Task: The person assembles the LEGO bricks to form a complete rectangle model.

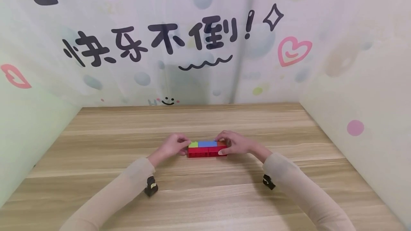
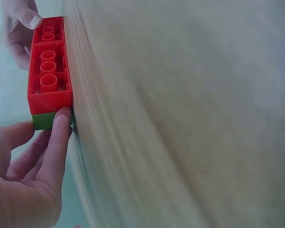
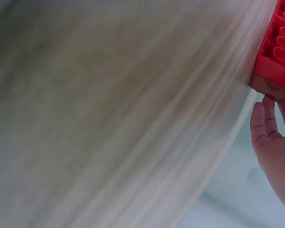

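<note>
A bar of joined toy building bricks lies on the table: two red bricks (image 1: 198,152) face the person, with a lime green brick (image 1: 193,144), a blue brick (image 1: 207,144) and an orange-brown brick (image 1: 221,143) behind them. Hollow undersides with round tubes show on the red bricks (image 2: 48,83) in the left wrist view. At the bar's left end, the left hand (image 1: 173,144) pinches the green brick (image 2: 43,121) between thumb and fingers. The right hand (image 1: 236,142) grips the other end, thumb on the red front and fingers behind, partly covering the orange-brown brick.
The wood-grain table (image 1: 205,195) runs back to a printed curtain wall (image 1: 205,81) with dark lettering. Pale side walls stand at left (image 1: 29,124) and right (image 1: 363,92). Black wrist devices hang under both sleeves.
</note>
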`<state>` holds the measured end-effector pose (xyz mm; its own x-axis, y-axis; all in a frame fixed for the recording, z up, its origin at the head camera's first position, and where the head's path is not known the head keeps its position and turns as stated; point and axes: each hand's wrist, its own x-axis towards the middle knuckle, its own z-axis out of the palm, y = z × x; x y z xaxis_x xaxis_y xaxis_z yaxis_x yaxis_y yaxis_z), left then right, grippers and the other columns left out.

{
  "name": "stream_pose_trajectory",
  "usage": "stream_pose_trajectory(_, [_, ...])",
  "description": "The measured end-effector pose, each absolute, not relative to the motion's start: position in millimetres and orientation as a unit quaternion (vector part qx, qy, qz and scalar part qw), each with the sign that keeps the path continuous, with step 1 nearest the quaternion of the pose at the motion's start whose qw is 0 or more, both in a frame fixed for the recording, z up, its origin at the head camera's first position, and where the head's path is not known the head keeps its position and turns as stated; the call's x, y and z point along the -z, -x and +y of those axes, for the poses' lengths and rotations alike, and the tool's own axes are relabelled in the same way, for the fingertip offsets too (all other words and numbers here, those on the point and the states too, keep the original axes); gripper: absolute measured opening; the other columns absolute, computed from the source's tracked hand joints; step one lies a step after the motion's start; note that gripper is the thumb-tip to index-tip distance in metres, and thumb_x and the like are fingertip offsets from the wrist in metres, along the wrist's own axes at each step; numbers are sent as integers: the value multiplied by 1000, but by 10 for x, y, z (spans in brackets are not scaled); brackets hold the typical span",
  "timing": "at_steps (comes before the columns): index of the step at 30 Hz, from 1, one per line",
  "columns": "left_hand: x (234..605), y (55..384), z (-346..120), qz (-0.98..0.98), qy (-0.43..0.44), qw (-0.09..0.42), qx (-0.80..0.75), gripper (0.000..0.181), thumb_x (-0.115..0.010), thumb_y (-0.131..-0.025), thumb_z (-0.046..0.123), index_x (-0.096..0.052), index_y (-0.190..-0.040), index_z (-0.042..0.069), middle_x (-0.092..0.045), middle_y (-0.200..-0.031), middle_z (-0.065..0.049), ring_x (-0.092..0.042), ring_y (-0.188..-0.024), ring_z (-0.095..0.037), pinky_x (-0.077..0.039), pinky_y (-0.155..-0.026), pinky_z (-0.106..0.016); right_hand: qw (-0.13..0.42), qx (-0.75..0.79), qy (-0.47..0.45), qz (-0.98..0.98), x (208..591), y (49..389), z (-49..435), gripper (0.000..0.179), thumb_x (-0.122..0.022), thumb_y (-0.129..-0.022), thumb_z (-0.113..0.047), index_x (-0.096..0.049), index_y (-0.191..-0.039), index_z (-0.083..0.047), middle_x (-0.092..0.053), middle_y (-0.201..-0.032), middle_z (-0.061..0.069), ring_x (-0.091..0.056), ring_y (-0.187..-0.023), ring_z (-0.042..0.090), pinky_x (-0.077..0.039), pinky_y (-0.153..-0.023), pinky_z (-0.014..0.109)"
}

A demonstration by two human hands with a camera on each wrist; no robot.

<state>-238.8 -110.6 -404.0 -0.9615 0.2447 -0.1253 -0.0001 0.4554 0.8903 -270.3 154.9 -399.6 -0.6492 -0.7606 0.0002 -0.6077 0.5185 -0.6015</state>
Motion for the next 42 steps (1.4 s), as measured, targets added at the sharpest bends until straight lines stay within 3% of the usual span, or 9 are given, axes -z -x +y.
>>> stream_pose_trajectory(42, [4050, 2534, -1096, 844, -62, 106, -521, 18, -56, -86, 8, -59, -97, -5, -59, -90, -14, -60, -63, -18, -50, -56, -28, 125, 306, 324, 886, 3998, 2778, 1543, 46, -69, -76, -30, -54, -116, -11, -50, -104, -1, -45, -92, 17, -39, -78, 33])
